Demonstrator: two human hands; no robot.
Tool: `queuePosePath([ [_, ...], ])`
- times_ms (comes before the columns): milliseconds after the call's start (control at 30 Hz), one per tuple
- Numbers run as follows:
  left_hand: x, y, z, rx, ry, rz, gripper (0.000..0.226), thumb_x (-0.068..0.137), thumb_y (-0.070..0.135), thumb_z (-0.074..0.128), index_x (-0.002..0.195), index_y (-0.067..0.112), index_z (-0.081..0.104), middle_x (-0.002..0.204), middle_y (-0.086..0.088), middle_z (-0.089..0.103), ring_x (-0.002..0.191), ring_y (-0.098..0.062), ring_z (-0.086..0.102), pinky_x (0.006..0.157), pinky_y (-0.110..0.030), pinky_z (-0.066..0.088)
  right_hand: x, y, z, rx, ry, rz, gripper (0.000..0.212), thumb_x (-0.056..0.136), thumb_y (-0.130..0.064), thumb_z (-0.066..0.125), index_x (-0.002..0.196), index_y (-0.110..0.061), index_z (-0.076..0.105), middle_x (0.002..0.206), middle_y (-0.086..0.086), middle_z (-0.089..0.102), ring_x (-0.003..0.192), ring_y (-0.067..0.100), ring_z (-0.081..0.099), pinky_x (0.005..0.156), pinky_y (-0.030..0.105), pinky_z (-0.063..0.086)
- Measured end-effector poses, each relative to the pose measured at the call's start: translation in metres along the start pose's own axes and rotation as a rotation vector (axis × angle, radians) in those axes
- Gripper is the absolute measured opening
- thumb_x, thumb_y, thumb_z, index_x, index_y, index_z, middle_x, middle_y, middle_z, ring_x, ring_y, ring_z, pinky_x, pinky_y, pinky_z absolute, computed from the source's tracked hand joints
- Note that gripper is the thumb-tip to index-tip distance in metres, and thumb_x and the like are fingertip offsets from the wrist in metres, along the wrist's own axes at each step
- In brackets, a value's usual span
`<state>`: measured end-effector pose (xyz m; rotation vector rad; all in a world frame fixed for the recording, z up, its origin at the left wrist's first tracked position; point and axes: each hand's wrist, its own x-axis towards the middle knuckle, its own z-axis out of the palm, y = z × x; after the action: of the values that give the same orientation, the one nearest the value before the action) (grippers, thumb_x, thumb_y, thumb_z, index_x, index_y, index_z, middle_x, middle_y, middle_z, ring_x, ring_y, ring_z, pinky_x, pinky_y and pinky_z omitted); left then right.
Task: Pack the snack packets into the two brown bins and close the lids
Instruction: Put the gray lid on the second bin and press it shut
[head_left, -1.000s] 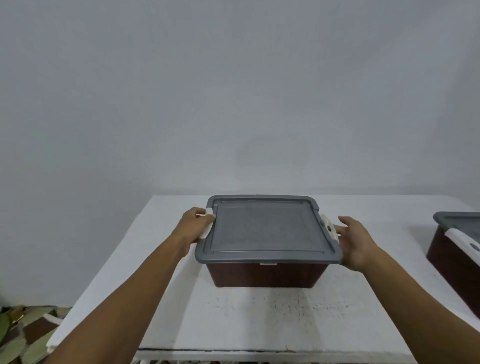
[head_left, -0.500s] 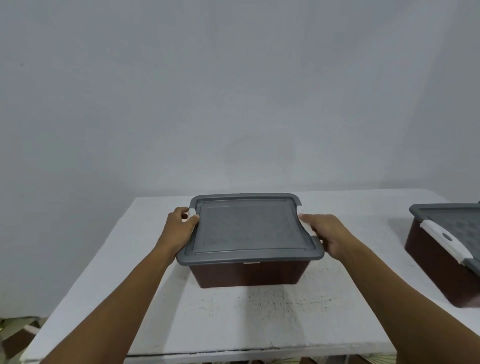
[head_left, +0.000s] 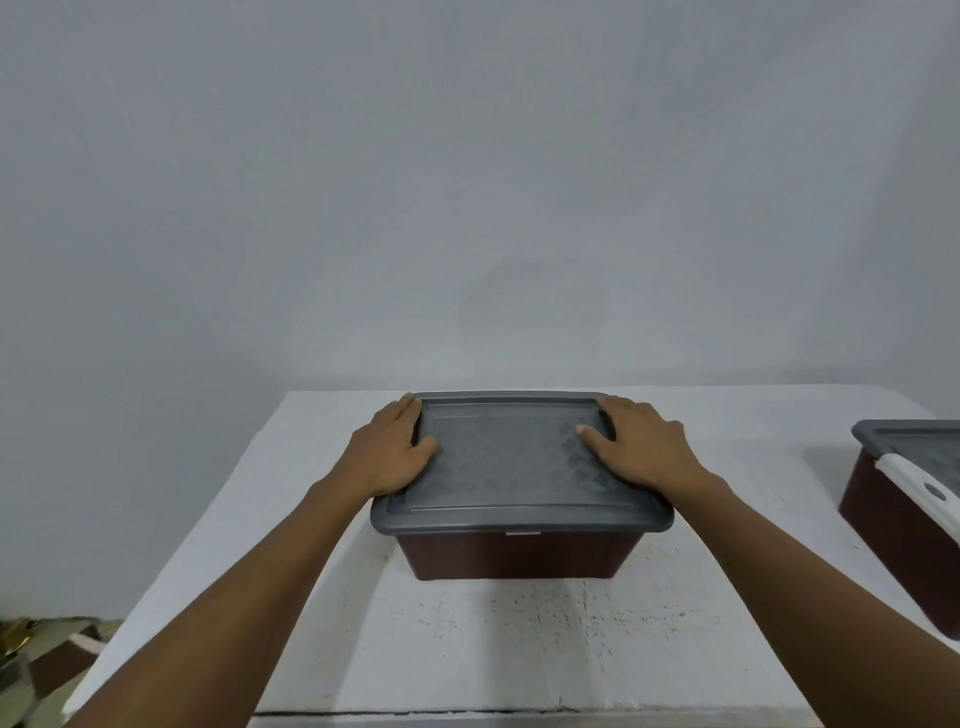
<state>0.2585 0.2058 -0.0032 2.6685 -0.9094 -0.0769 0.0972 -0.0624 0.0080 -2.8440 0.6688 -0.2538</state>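
Moves left hand (head_left: 392, 452) off the side clip onto the lid (head_left: 519, 467), fingers flat; lays right hand (head_left: 641, 452) likewise, spread, at the right edge. Shows grey lid seated level on brown bin (head_left: 519, 558), mid-table (head_left: 467, 649).

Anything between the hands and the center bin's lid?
Nothing visible. The left hand and right hand both lie flat on the lid, one at each side edge, and the lid sits on the bin.
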Motion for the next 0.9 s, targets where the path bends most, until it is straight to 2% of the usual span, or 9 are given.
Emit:
queuePosePath([
  [100,-0.003,0.007,0.000,0.083,0.006,0.014,0.074,0.096,0.053,0.038,0.154,0.015,0.012,0.163,-0.001,0.007,0.148,-0.019,0.011,0.117,-0.040,0.018,-0.004,-0.003,0.007,-0.099,-0.002,-0.031,0.068,0.093,-0.066,0.029,0.145,-0.024,0.033,0.155,-0.003,0.029,0.139,0.021,0.031,0.108,0.053,0.028],
  [167,-0.007,0.009,0.001,0.097,0.021,0.037,0.075,0.096,0.056,0.037,0.154,0.016,0.012,0.162,-0.002,0.006,0.148,-0.020,0.010,0.118,-0.040,0.018,-0.004,-0.003,0.011,-0.070,-0.021,-0.025,0.070,0.092,-0.067,0.029,0.148,-0.025,0.028,0.158,-0.003,0.021,0.142,0.021,0.026,0.110,0.054,0.026],
  [300,-0.014,0.005,0.003,-0.051,-0.051,0.016,0.080,0.095,0.059,0.036,0.155,0.019,0.000,0.163,0.000,-0.009,0.149,-0.019,0.000,0.120,-0.040,0.011,-0.006,0.002,0.010,0.036,-0.149,0.010,0.079,0.092,-0.067,0.029,0.155,-0.023,0.011,0.164,-0.005,-0.001,0.148,0.022,0.010,0.114,0.053,0.024],
  [367,-0.027,0.002,0.003,-0.095,-0.092,0.036,0.079,0.094,0.061,0.032,0.155,0.023,-0.003,0.161,0.003,-0.015,0.149,-0.018,-0.005,0.121,-0.041,0.008,-0.013,0.006,0.010,-0.013,-0.208,-0.003,0.083,0.090,-0.071,0.021,0.155,-0.024,0.002,0.162,-0.005,-0.013,0.150,0.019,-0.003,0.118,0.054,0.016],
  [433,-0.051,-0.001,0.007,-0.203,-0.053,0.055,0.081,0.091,0.064,0.030,0.155,0.025,0.000,0.160,0.011,-0.010,0.148,-0.010,-0.003,0.120,-0.032,0.005,-0.026,0.008,0.011,-0.042,-0.208,-0.035,0.085,0.086,-0.074,0.011,0.155,-0.025,-0.001,0.161,-0.007,-0.016,0.150,0.017,-0.008,0.119,0.053,0.010],
  [533,-0.083,0.003,0.020,-0.422,0.127,0.037,0.081,0.086,0.063,0.037,0.154,0.027,0.010,0.157,0.020,0.004,0.144,0.002,0.008,0.115,-0.021,0.010,-0.043,0.011,0.012,0.071,-0.115,-0.073,0.094,0.079,-0.082,0.000,0.155,-0.027,0.010,0.162,-0.010,0.001,0.150,0.014,0.003,0.120,0.049,0.015],
  [667,-0.083,0.018,0.030,-0.497,0.371,-0.043,0.072,0.086,0.056,0.043,0.148,0.020,0.037,0.154,0.010,0.032,0.141,-0.009,0.031,0.113,-0.025,0.026,-0.053,0.015,0.022,0.405,0.120,-0.002,0.080,0.086,-0.072,0.023,0.149,-0.025,0.035,0.156,-0.006,0.032,0.143,0.016,0.032,0.116,0.046,0.030],
  [767,-0.078,0.038,0.033,-0.540,0.408,-0.058,0.067,0.088,0.054,0.044,0.144,0.018,0.043,0.152,0.007,0.038,0.139,-0.012,0.036,0.111,-0.025,0.028,-0.058,0.024,0.023,0.528,0.242,0.070,0.075,0.086,-0.069,0.032,0.140,-0.020,0.051,0.144,0.000,0.051,0.130,0.023,0.051,0.106,0.049,0.044],
  [900,-0.068,0.071,0.045,-0.466,0.389,-0.029,0.060,0.094,0.050,0.044,0.146,0.020,0.039,0.154,0.008,0.034,0.140,-0.011,0.034,0.107,-0.017,0.022,-0.056,0.052,0.007,0.560,0.309,0.131,0.067,0.088,-0.058,0.038,0.133,-0.012,0.058,0.138,0.007,0.056,0.125,0.026,0.053,0.106,0.043,0.043],
])
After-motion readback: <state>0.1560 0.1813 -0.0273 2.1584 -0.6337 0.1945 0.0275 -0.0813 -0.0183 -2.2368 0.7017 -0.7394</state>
